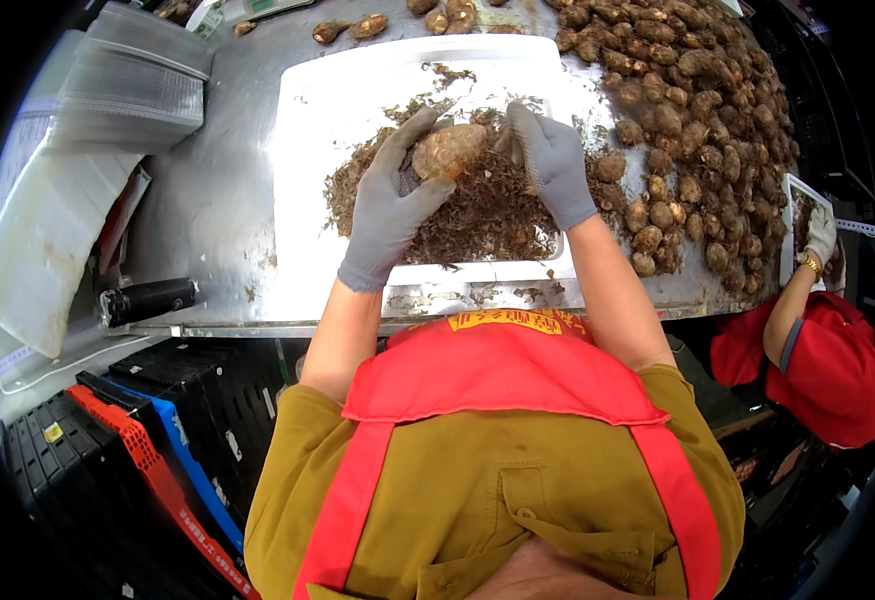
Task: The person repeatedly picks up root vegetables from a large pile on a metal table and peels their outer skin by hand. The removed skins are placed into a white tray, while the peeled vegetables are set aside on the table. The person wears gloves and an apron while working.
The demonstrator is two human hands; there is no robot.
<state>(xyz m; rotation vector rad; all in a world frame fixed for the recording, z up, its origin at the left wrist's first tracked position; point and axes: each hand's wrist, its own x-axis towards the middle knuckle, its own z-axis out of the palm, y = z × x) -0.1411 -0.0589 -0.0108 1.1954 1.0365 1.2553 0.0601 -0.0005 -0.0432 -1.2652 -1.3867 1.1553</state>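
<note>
My left hand, in a grey work glove, grips a brown, rough-skinned taro with thumb and fingers around its left end. Just to the taro's right is my right hand, gloved the same way, its fingers curled inward; what they hold, if anything, is hidden. Both hands are above a white shallow tray. Loose brown root fibres and peelings lie heaped in it beneath the taro.
A large pile of taros covers the right of the metal table. Clear plastic containers are stacked at left, near a black cylinder. Black crates stand below. A co-worker's gloved hand is at far right.
</note>
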